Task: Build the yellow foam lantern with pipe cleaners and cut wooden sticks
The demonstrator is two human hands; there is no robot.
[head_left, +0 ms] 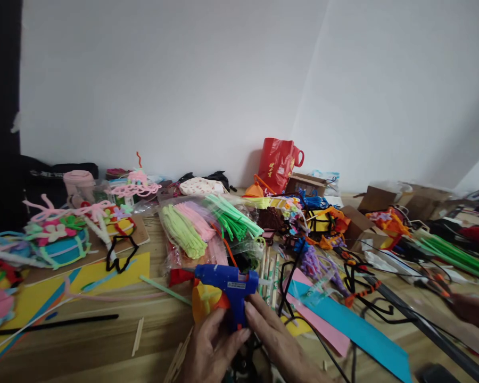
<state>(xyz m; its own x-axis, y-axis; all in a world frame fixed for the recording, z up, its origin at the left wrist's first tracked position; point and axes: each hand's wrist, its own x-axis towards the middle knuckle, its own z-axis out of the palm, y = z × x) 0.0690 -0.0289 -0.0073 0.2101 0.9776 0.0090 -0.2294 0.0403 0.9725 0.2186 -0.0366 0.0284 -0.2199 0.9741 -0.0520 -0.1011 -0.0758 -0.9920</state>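
A blue hot glue gun point(233, 287) is held upright in front of me, its nozzle pointing left. My left hand point(211, 346) closes round the lower handle from the left, with its thumb near the trigger. From the other side, my right hand point(273, 338) presses its fingers against the back of the handle. A yellow and orange curved piece point(206, 302) shows just behind my left fingers; whether they touch it I cannot tell. Below the handle, dark items between my wrists are partly hidden.
Bagged pipe cleaners point(187, 229) lie behind the gun. A blue paper strip point(355, 330) and pink strip extend right; wooden sticks point(138, 336) lie left. Finished fuzzy crafts point(66, 244) crowd the left side. Another person's hand point(473, 314) is at the right edge. A red bag point(277, 165) stands by the wall.
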